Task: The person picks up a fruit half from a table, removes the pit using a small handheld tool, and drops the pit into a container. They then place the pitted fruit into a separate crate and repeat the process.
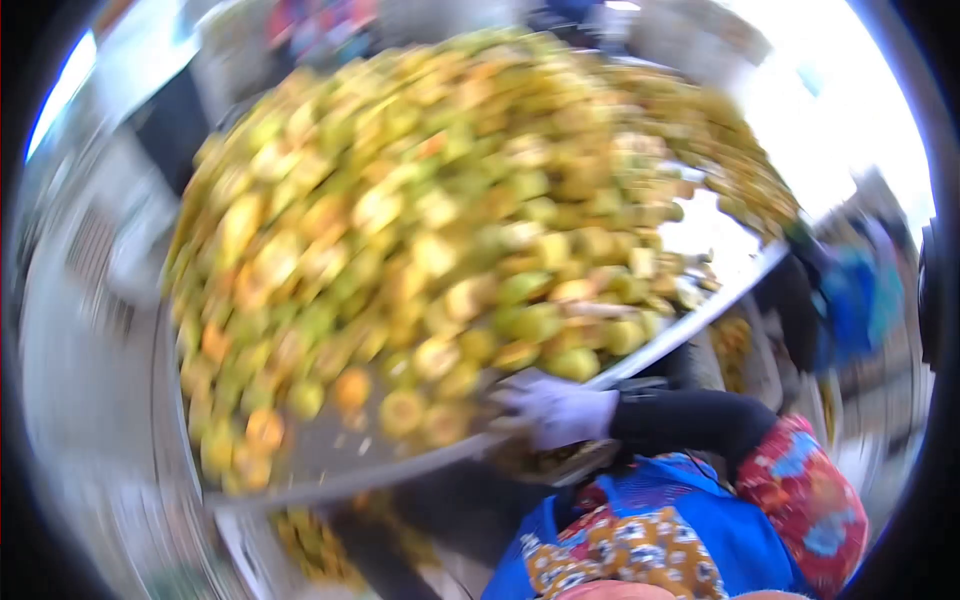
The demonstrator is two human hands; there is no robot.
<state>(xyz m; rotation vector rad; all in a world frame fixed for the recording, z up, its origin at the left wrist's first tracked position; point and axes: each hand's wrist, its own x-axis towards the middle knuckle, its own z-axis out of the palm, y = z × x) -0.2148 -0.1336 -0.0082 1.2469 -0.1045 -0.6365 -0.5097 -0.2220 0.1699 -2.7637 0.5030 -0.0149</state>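
Observation:
A large heap of halved yellow-green fruit, some with orange cut faces, covers a wide metal-edged table. My right hand, in a pale lavender glove and black sleeve, is at the table's near edge. Its fingertips reach in among the nearest fruit, and motion blur smears them, so I cannot tell what they hold. Just beneath the glove is a brownish rounded shape, partly covered by it. My left hand does not show.
More yellow fruit lies below the table at the left, and some in a container at the right. A bare pale patch shows at the table's right side. People in colourful clothing are at the right and far side.

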